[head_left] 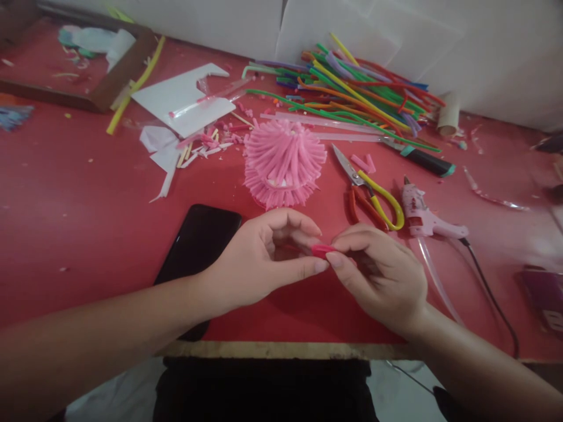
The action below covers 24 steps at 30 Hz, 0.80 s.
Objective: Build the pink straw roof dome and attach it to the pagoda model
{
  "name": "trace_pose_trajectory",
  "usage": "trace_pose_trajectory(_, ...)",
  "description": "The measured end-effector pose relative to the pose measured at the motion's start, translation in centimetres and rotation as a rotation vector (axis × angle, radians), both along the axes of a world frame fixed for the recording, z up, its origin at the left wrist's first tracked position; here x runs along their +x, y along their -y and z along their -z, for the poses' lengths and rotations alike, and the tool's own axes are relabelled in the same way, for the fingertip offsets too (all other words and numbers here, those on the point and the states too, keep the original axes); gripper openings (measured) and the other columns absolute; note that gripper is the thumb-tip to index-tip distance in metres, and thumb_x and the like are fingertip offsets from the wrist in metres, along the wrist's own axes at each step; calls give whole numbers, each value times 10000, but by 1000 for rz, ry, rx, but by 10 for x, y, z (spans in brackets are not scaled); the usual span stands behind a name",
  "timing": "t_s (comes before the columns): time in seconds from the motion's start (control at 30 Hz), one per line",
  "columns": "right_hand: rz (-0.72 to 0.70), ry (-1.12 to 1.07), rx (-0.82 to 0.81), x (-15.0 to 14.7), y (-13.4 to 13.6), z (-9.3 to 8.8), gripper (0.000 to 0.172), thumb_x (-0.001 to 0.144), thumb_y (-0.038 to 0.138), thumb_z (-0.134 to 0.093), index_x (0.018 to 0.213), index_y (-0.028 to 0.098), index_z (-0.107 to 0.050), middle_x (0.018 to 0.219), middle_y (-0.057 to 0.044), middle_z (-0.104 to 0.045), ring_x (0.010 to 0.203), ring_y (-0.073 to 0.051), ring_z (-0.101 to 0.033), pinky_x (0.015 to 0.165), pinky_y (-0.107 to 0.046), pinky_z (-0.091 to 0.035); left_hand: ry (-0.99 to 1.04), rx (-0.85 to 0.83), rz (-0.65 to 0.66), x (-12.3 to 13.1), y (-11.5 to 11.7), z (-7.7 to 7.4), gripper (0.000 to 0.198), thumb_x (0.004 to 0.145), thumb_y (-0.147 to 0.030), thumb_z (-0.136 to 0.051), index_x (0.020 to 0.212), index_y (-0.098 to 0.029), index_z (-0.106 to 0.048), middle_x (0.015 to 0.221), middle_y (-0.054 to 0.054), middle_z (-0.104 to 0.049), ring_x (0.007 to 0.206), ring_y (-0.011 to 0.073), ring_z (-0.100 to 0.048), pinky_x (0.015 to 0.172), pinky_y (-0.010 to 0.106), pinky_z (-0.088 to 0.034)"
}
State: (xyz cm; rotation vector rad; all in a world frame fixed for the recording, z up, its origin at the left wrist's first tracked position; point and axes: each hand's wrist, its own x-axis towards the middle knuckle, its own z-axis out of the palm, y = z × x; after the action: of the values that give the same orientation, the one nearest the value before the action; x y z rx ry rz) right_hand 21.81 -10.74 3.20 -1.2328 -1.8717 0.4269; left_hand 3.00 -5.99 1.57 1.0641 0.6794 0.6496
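My left hand (pixel 268 258) and my right hand (pixel 380 275) meet over the near part of the red table (pixel 88 193). Both pinch a small red-pink piece (pixel 322 251) between thumb and fingers. Just beyond them stands a pink spiky dome made of cut straw pieces (pixel 284 163). A black phone (pixel 197 243) lies flat beside my left wrist.
Scissors with red and yellow handles (pixel 367 193) and a pink glue gun (pixel 422 214) with its cord lie to the right. A heap of coloured straws (pixel 356 88) sits at the back, with white paper (pixel 185 99), cut scraps and a black-handled knife (pixel 422 158) nearby. A brown frame (pixel 109 82) is far left.
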Motion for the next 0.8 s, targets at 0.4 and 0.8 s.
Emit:
trace_pose_trajectory(0.4,3,48,63,0,1,3,87,878,135,-647,840,200,-602,709,-1,-674,662,-121,-649,610,-221,-552,22,-69,-49,2,0,0,362,726,-150,-840,995,-176,-599,883,-38,-683,806,63,-664,788,176,-566)
trace_pose_trajectory(0.8,1,55,44,0,1,1,77,889,155,-637,848,213,-608,717,2,-683,645,-121,-652,582,-225,-544,10,-62,-23,3,-1,-3,280,736,-193,-845,924,-160,-640,850,-33,-720,820,64,-680,793,162,-559)
